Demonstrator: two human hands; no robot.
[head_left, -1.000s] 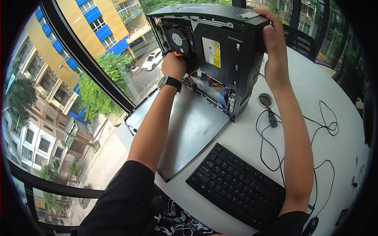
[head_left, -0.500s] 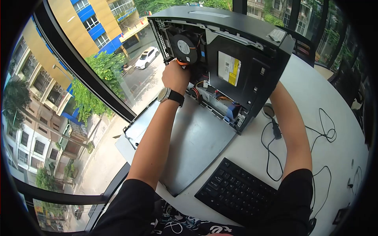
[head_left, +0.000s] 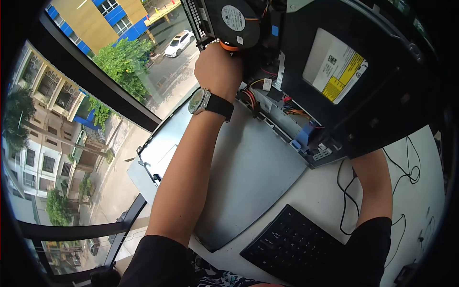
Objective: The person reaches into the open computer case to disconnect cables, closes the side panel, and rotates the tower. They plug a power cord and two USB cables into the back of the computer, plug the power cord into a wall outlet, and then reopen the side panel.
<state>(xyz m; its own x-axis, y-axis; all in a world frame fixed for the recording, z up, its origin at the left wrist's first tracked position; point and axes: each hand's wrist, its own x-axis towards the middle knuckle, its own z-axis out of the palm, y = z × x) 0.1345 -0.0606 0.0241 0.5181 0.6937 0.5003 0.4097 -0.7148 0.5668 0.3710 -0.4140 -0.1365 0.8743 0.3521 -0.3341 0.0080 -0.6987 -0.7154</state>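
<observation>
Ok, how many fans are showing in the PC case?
1: the round black fan, in the upper left of the open PC case, just above the left hand. Others may be hidden; the case runs out of frame.

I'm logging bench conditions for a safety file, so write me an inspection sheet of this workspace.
Surface: white table, partly hidden.
Work items: open computer case, fan exposed; silver metal panel lying flat on the table.
Clutter: black keyboard near the panel, partly under the right sleeve.
Left hand: inside the case below the fan; grip unclear.
Right hand: hidden by the case; forearm visible.
Cables: black cords loose on the table; coloured wires inside the case.
Surroundings: window alongside; street, white car outside.
</observation>
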